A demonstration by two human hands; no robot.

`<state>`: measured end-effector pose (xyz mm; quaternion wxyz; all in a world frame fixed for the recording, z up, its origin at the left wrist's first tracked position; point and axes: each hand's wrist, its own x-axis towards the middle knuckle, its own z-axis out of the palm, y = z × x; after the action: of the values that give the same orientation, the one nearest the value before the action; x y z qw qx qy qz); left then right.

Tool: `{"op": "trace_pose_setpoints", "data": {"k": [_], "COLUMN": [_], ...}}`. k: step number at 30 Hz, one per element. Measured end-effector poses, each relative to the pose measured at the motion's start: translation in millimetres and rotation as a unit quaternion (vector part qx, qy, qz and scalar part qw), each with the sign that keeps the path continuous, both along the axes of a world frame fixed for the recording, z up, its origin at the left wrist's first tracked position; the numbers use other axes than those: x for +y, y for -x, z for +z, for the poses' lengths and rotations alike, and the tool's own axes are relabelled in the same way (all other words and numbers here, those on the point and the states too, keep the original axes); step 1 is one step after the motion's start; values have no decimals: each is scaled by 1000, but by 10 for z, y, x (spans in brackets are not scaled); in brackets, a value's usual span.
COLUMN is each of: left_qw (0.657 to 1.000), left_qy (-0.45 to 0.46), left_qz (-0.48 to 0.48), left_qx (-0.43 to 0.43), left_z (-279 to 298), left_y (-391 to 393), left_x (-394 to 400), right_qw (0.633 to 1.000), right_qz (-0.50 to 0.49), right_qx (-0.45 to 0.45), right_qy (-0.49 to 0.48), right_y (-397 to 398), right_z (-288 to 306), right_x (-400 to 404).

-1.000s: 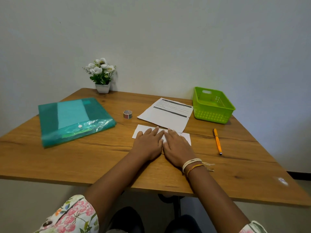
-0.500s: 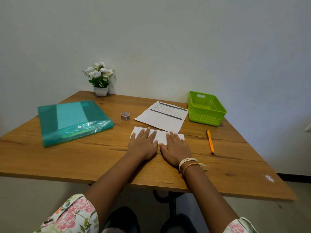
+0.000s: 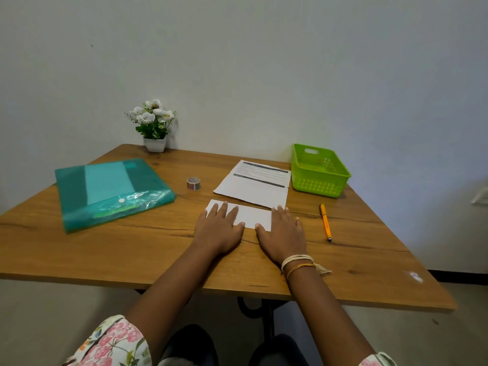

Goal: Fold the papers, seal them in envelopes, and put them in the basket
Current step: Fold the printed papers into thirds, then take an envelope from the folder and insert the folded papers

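Note:
A folded white paper [image 3: 252, 215] lies flat on the wooden table [image 3: 132, 247] in front of me. My left hand [image 3: 219, 228] presses flat on its left end, fingers spread. My right hand [image 3: 284, 233] lies flat over its right end, hiding that edge. Neither hand grips anything. Behind the folded paper lies a printed sheet [image 3: 254, 182] with dark bars. A bright green basket [image 3: 318, 171] stands at the back right with nothing visible inside.
A teal plastic folder [image 3: 111, 191] covers the left side. A small roll of tape [image 3: 193, 183] sits between it and the printed sheet. An orange pen [image 3: 325, 221] lies right of my right hand. A white flower pot [image 3: 154, 125] stands by the wall.
My hands were side by side at the middle of the folded paper; they have slid apart toward its ends. The camera view has tilted up.

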<state>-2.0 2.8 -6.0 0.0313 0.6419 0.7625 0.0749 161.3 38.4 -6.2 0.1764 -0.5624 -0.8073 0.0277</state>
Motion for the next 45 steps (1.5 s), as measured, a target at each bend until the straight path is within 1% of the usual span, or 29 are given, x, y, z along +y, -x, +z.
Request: {"op": "trace_pose_setpoints", "data": {"k": [2, 4, 6, 10, 12, 17, 20, 22, 25, 27, 28, 30, 32, 33, 35, 42, 45], "left_qw": [999, 996, 995, 994, 994, 992, 993, 993, 986, 971, 963, 949, 941, 941, 950, 986, 992], "left_qy": [-10, -18, -28, -65, -75, -81, -68, -85, -164, -190, -180, -123, -62, -44, -39, -62, -73], "left_qz": [-46, -83, -90, -59, -52, -35, -36, -31, 34, 128, 184, 286, 334, 335, 309, 143, 87], "left_qx": [0, -11, -31, -66, -68, -85, -90, -71, 13, 66, 75, 45, 3, -7, -9, 50, 48], "left_z": [-2, 3, 14, 35, 31, 6, 48, 116, 206, 241, 261, 269, 219, 180, 135, 139, 146], "left_y": [7, 19, 22, 9, 5, 26, 24, 72, 306, 552, 676, 864, 939, 935, 857, 389, 324], "left_x": [-9, -23, -29, -24, -21, -5, -19, -50, -87, -96, -106, -129, -125, -114, -95, -73, -91], "right_qw": [997, 995, 997, 999, 998, 997, 997, 993, 993, 993, 993, 992, 992, 992, 992, 993, 993], "right_qz": [64, 101, 77, -46, -68, -72, -47, -16, 21, 34, 36, 38, 35, 33, 29, 25, 23], "right_qx": [4, 3, 6, -9, -8, 0, 49, 81, 72, 69, 73, 84, 95, 98, 100, 103, 99], "right_qy": [-33, -20, -13, -6, 8, 9, -48, -84, -93, -87, -86, -85, -79, -75, -67, -57, -53], "right_y": [1, 17, 24, -58, -95, -77, -73, -39, 29, 50, 50, 41, 37, 41, 49, 41, 43], "right_z": [14, 15, 4, -43, -61, -66, -41, -2, 32, 39, 37, 35, 34, 35, 41, 57, 66], "right_x": [-13, -28, -18, 93, 122, 126, 96, 52, 4, 2, 4, 10, 15, 15, 8, 1, -5]}}
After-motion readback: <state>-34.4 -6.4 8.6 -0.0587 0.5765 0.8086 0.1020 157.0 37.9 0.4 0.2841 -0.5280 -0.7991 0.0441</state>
